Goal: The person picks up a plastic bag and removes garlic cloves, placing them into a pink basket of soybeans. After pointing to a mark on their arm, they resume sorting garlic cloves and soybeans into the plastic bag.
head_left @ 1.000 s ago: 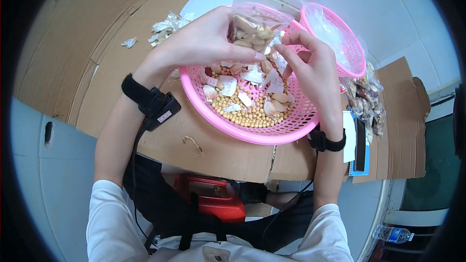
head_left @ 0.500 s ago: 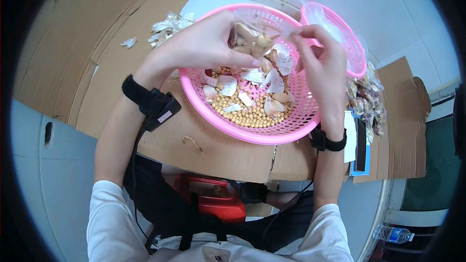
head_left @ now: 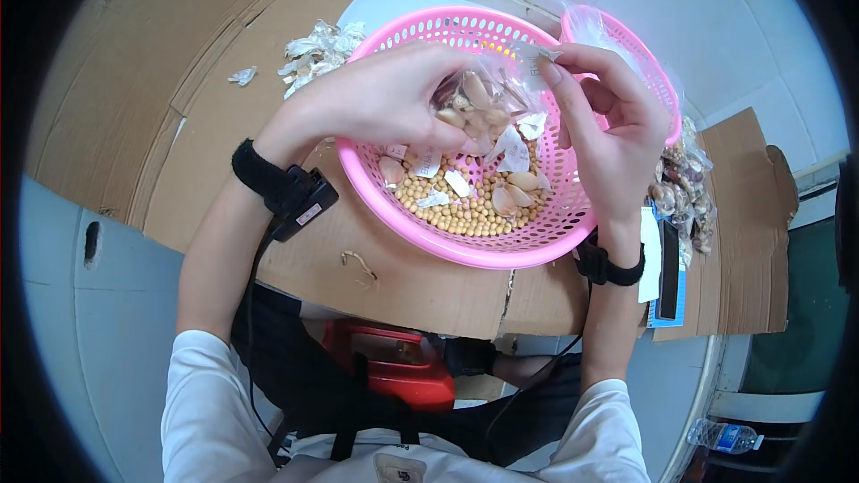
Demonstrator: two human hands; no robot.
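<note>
My left hand (head_left: 394,94) is closed around a clear plastic bag (head_left: 479,107) of pale garlic cloves, held above a pink plastic basket (head_left: 420,237). To its right, my right hand (head_left: 617,125) pinches a small printed paper slip (head_left: 530,63) between thumb and forefinger, beside the bag's top. Inside the basket lie yellow soybeans (head_left: 474,215) with garlic cloves (head_left: 508,199) and white paper slips (head_left: 514,154) scattered over them. The bag and my left hand hide the basket's back left part.
Garlic skins (head_left: 322,49) are heaped at the back left on the cardboard (head_left: 313,264). A smaller pink basket (head_left: 671,107) with plastic film stands at the back right. Bagged goods (head_left: 684,201), a dark phone-like slab (head_left: 668,268) and a blue notebook (head_left: 680,295) lie at the right.
My right hand has moved slightly right, from pinching near the bag's top to showing a printed slip in its fingers. The bag has tilted and shifted slightly down and right.
</note>
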